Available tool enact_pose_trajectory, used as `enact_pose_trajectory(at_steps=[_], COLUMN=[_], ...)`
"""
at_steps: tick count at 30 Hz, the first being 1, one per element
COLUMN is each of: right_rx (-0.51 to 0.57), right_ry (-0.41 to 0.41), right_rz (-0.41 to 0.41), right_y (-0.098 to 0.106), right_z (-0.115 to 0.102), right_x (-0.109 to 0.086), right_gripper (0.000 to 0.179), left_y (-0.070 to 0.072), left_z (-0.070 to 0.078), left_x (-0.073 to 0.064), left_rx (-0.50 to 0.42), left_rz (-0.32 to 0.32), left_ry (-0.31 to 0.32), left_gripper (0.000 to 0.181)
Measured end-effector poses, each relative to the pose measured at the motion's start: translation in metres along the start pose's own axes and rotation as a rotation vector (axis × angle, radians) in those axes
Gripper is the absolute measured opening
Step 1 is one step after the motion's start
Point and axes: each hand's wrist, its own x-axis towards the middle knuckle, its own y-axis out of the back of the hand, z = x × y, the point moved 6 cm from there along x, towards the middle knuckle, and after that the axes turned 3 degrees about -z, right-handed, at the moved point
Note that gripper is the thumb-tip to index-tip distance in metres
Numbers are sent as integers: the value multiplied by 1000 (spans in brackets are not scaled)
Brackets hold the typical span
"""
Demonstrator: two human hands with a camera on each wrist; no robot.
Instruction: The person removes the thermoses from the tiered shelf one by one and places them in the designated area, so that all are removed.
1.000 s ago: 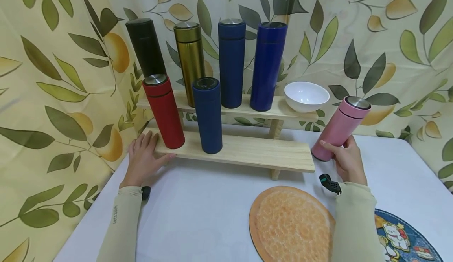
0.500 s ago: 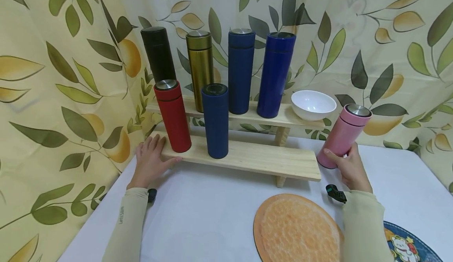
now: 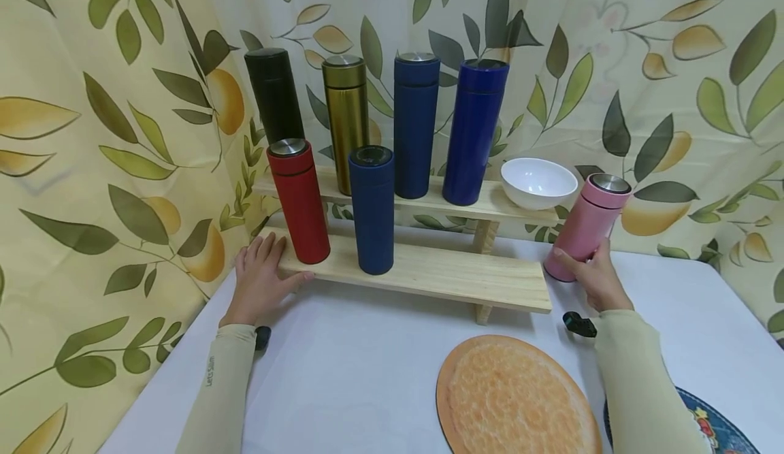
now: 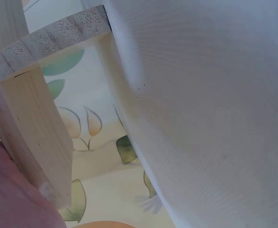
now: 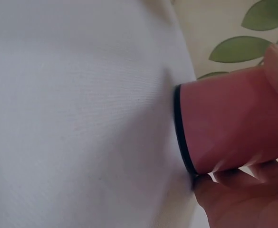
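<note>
Fingers of my right hand (image 3: 601,280) gripping the pink flask (image 3: 591,219), my left hand (image 3: 258,284), fingers relaxed, touching the wooden rack (image 3: 441,265) at left.

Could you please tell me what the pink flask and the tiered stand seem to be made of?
The pink flask is probably coated metal: satin body, steely shine on its lid top. The tiered stand looks like wood, likely unvarnished: grain shows, and its sawn end looks rough.

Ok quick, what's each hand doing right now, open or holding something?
Left hand: open, resting on the left end of the lower wooden shelf.
Right hand: holding the pink bottle by its lower part.
</note>
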Motion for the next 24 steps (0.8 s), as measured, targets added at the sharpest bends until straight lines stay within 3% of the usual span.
enact_pose_trajectory(at_steps=[11,18,24], right_rx=[2,7,149], right_ry=[3,-80,-153], right_rz=[22,42,153], right_y=[-2,-3,8], right_z=[2,11,-4], right_x=[4,0,-14], right_gripper=[96,100,112], left_y=[1,2,3], left_z=[0,-2,1], left_x=[1,3,2], left_rx=[4,10,-9], left_rz=[4,0,-18], left_ry=[0,7,19], left_gripper=[107,106,107])
